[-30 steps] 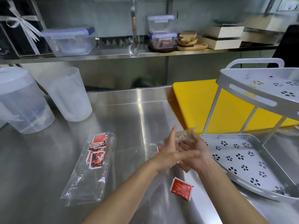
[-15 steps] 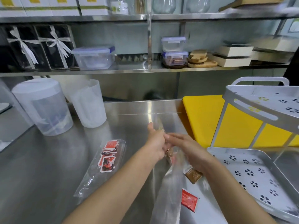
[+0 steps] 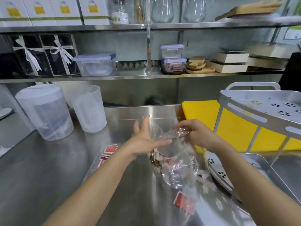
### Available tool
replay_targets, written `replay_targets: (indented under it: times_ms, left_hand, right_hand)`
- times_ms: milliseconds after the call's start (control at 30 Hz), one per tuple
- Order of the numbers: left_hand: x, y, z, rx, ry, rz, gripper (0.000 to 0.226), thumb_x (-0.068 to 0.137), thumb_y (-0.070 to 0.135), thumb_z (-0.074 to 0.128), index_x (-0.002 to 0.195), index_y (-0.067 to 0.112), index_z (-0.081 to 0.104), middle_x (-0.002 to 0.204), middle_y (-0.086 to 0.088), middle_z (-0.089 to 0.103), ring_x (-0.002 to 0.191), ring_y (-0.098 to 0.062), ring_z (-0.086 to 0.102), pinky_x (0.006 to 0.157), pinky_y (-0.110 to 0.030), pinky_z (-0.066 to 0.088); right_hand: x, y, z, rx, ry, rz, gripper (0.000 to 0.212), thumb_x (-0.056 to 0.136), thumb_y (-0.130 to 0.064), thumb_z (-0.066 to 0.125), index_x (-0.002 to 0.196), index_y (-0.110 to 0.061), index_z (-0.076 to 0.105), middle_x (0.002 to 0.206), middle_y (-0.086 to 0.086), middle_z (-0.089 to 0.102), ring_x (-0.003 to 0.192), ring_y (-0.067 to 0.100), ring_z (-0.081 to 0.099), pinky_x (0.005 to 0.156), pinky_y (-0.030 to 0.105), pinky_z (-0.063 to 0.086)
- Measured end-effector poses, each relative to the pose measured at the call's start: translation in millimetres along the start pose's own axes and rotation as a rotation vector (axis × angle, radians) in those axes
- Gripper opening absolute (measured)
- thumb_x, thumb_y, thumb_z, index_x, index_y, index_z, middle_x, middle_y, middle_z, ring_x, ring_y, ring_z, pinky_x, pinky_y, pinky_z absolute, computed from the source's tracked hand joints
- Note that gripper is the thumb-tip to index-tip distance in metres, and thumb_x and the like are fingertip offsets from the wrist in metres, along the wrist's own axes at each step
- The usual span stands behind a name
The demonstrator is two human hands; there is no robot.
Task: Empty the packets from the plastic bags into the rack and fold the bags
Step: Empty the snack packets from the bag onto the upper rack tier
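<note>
Over the steel counter (image 3: 48, 168) hangs a clear plastic bag (image 3: 179, 162) with brown packets (image 3: 155, 159) inside, near the lower tray of the rack (image 3: 217, 167). The right hand (image 3: 197, 135) pinches its crumpled top, I think to tip it out; the left hand (image 3: 145, 141), fingers straight, steadies its side and grips nothing.

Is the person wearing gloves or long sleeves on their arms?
No. The left hand and right hand are bare, with no gloves. The left forearm and right forearm are bare too, with no sleeve in view. I can see no watch, ring or bracelet.
</note>
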State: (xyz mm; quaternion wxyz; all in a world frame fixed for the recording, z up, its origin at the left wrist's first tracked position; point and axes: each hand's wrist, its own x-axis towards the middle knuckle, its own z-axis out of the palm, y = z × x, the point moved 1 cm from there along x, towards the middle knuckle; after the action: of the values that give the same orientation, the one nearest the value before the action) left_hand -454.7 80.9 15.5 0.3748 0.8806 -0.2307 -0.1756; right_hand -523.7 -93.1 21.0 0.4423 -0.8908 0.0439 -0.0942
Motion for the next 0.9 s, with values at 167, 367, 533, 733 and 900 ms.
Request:
replay_targets:
  times_ms: [167, 367, 533, 733, 900]
  left_hand:
    - [0.3, 5.4, -10.3, 0.462, 0.08, 0.415, 0.086, 0.064, 0.053, 0.075, 0.136, 0.052, 0.028, 0.159, 0.007, -0.004, 0.145, -0.016, -0.011, 0.116, -0.044, -0.008]
    - [2.9, 9.7, -6.2, 0.357, -0.036, 0.388, 0.021, 0.082, 0.035, 0.064, 0.077, 0.015, 0.067, 0.076, 0.002, 0.072, 0.07, -0.009, 0.063, 0.071, -0.024, 0.05]
    - [6.2, 10.3, -11.8, 0.295, 0.042, 0.249, 0.028, 0.089, 0.019, 0.054, 0.064, 0.013, 0.044, 0.052, 0.002, 0.047, 0.041, -0.007, 0.045, 0.047, -0.023, 0.036]
    - [8.8, 9.3, -26.6, -0.505, 0.129, -0.118, 0.015, 0.094, 0.002, 0.043, 0.08, 0.001, 0.048, 0.059, -0.017, 0.062, 0.046, -0.02, 0.064, 0.035, -0.022, 0.049]
    - [11.2, 18.0, -33.6, -0.84, 0.228, -0.199, 0.025, 0.094, -0.005, 0.036, 0.117, -0.008, 0.044, 0.07, -0.021, 0.067, 0.051, -0.022, 0.07, 0.047, -0.029, 0.058]
  right_hand:
    - [3.6, -8.8, -20.5, 0.104, -0.121, -0.037, 0.052, 0.074, 0.03, 0.033, 0.098, -0.001, 0.066, 0.087, 0.006, 0.07, 0.077, 0.005, 0.068, 0.062, 0.016, 0.053]
    - [15.7, -14.5, -30.7, 0.21, -0.12, -0.013, 0.045, 0.077, 0.022, 0.05, 0.099, -0.015, 0.062, 0.085, 0.006, 0.072, 0.065, 0.014, 0.066, 0.064, 0.029, 0.054]
    - [14.6, -10.0, -45.1, 0.25, 0.012, 0.007, 0.029, 0.082, -0.001, 0.063, 0.11, -0.008, 0.062, 0.102, 0.01, 0.069, 0.089, 0.018, 0.064, 0.076, 0.028, 0.051]
    - [-3.5, -9.1, -35.0, 0.235, 0.42, -0.126, 0.015, 0.084, -0.014, 0.063, 0.098, -0.009, 0.065, 0.093, 0.008, 0.066, 0.08, 0.008, 0.059, 0.064, 0.008, 0.046]
    - [-20.2, -5.1, 15.3, 0.062, -0.184, 0.004, 0.086, 0.07, -0.029, 0.076, 0.141, -0.022, 0.028, 0.122, -0.013, 0.042, 0.119, 0.005, 0.042, 0.093, 0.016, 0.033]
